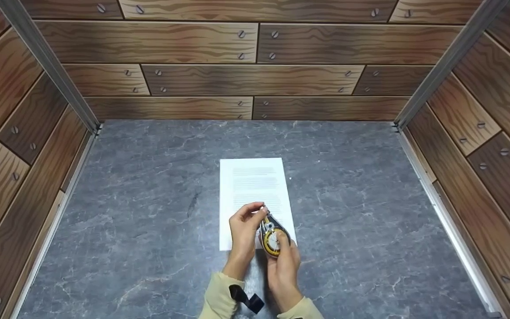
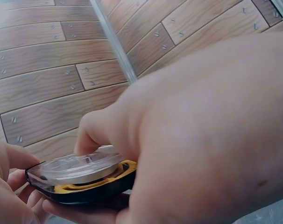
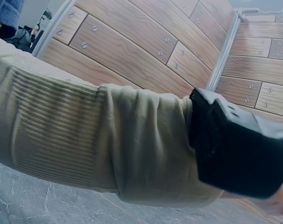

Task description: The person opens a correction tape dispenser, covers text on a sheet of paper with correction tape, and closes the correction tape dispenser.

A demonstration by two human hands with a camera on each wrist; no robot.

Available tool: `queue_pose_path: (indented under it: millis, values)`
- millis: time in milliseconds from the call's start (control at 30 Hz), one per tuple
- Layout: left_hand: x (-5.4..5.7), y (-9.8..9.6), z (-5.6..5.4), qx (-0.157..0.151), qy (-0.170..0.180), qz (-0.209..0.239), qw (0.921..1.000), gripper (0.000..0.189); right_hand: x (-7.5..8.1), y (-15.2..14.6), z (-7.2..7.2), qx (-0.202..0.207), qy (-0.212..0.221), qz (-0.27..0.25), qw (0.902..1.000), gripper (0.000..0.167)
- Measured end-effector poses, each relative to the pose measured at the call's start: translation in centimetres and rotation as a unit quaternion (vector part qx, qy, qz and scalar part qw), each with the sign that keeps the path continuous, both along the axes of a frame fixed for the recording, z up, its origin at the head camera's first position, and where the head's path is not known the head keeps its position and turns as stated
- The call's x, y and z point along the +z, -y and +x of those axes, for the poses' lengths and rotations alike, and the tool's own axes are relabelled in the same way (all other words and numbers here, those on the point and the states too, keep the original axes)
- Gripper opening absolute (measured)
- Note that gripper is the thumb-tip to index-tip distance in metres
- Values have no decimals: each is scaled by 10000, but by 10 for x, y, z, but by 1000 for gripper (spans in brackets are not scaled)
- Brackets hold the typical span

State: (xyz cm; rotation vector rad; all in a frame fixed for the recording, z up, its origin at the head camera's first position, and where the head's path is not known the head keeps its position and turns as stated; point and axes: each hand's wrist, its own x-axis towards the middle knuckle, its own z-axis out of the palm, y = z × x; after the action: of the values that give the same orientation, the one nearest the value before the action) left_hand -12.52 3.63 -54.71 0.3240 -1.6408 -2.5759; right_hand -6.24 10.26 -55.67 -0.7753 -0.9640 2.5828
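Observation:
A correction tape (image 1: 271,241) with a black body, yellow ring and clear round cover is held over the lower part of a printed white sheet (image 1: 255,177). My right hand (image 1: 285,270) grips its wide body from the right, with the thumb on the round cover. The fingertips of my left hand (image 1: 242,230) pinch the narrow tip in the head view. Seen from the left wrist, the correction tape (image 2: 81,179) lies between the left hand (image 2: 10,182) at the edge and the large right hand (image 2: 202,130). The right wrist view shows mostly the left sleeve (image 3: 151,144).
The sheet lies on a grey marbled tabletop (image 1: 148,199). Wood-patterned walls (image 1: 193,44) enclose the back and both sides, with metal posts (image 1: 450,62) at the corners. A black wrist camera (image 1: 248,300) sticks out from the left cuff.

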Motion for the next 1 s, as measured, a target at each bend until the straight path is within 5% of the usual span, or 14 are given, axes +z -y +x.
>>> queue_pose_path:
  millis: [333, 1000]
  values:
    - [-2, -3, 4, 236, -42, -85, 9997, 16, 0, 4, 0, -269, 238, 101, 9993, 15]
    - [-5, -7, 7, 60, -644, -212, 9977, 18, 2, 4, 0, -355, 218, 228, 9989, 21]
